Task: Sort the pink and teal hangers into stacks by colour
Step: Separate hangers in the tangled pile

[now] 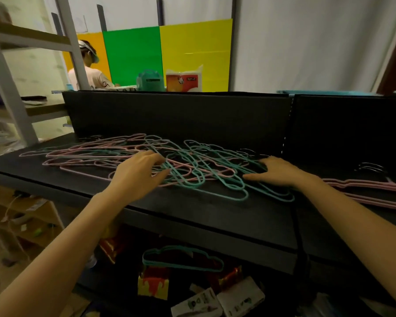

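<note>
Head view: looking down over a black shelf [215, 213], both bare arms reaching in from below.
Mixed pile [188, 170]: pink and teal hangers tangled and overlapping, spread across the middle of the shelf in front of the back panel. Mostly pink to the left, mostly teal to the right.
Left grip [137, 172]: down on the middle of the tangle, fingers curled onto the wires, thumb stretched toward a teal hanger. Cannot tell whether anything is actually held.
Right grip [277, 171]: resting on the right end of the pile, fingers relaxed over teal wires, thumb out to the side, clutching nothing.
Pink stack [375, 186]: neatly layered on the shelf just right of the right wrist, apart from the tangle.
Teal hangers below [183, 259]: a few nested together on the lower level, resting on packets and boxes.
Background: another person [89, 74] beyond the shelf at left, in front of orange, green and yellow panels. Teal basket [150, 81] and tissue pack [184, 81] side by side.
Left edge: white rack [7, 88] with wooden boards.
</note>
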